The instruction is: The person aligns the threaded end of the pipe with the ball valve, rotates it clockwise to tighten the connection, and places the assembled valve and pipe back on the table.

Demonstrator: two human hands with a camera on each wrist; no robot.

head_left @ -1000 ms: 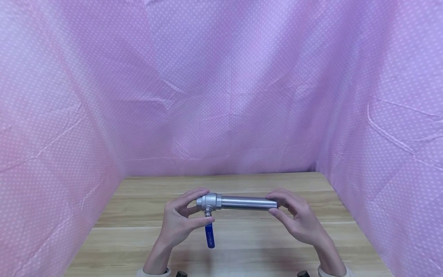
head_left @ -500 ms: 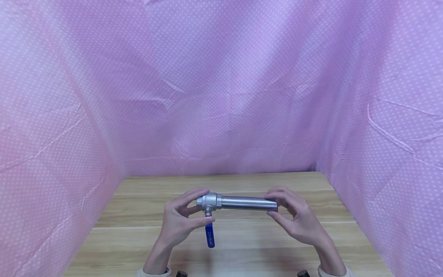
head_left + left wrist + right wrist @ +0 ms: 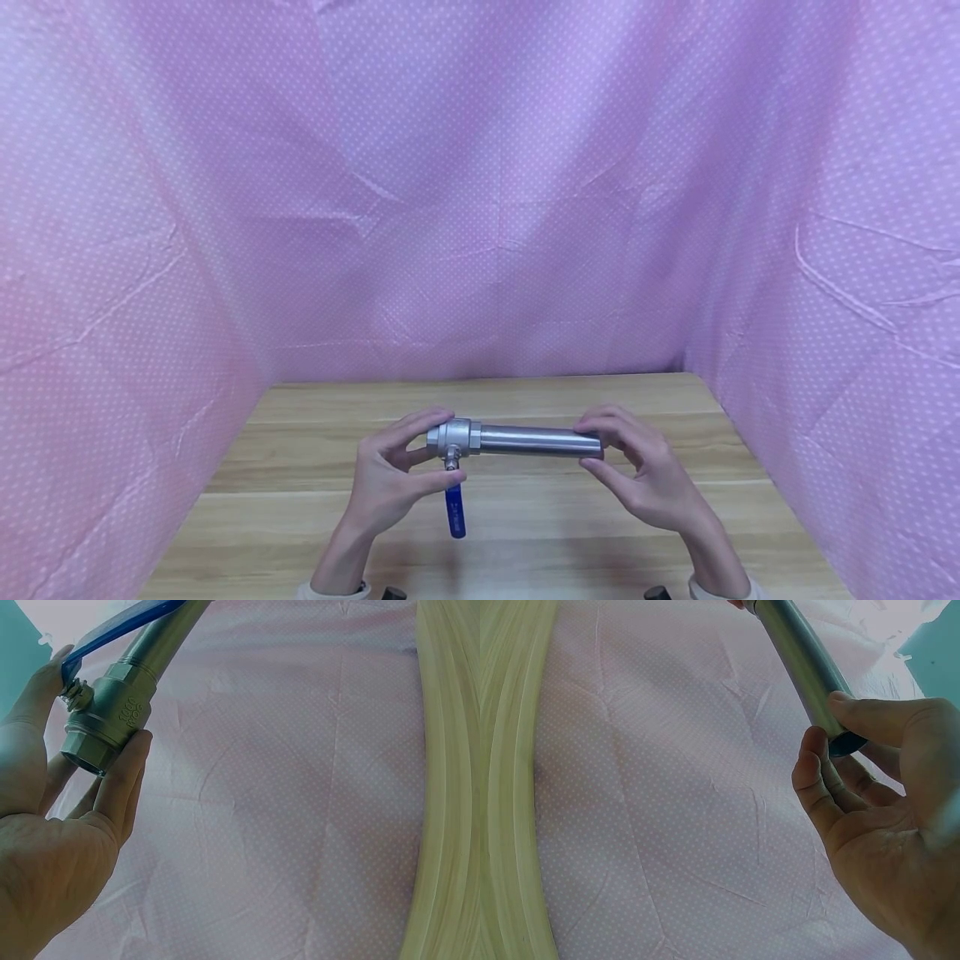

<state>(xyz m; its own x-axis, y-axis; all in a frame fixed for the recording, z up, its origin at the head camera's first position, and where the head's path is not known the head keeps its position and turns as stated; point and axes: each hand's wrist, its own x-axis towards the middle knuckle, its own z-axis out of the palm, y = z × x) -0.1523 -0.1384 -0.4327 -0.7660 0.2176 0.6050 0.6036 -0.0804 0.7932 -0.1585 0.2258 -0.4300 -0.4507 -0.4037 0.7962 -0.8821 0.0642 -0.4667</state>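
Note:
A silver ball valve with a blue lever handle is joined to a smooth metal pipe, and both are held level above the table. My left hand grips the valve body, fingers over its far side and thumb by the base of the lever. In the left wrist view the hexagonal open end of the valve faces the palm. With fingertips and thumb, my right hand pinches the pipe's free end. The right wrist view shows the pipe's open end between thumb and fingers.
A light wood-grain table lies beneath the hands. Pink dotted cloth hangs at the back and both sides. Two dark rounded objects poke in at the bottom edge of the head view.
The right thumb and fingers have shifted slightly on the pipe's end, and the pipe's right end sits a touch lower. The left hand keeps its hold on the valve.

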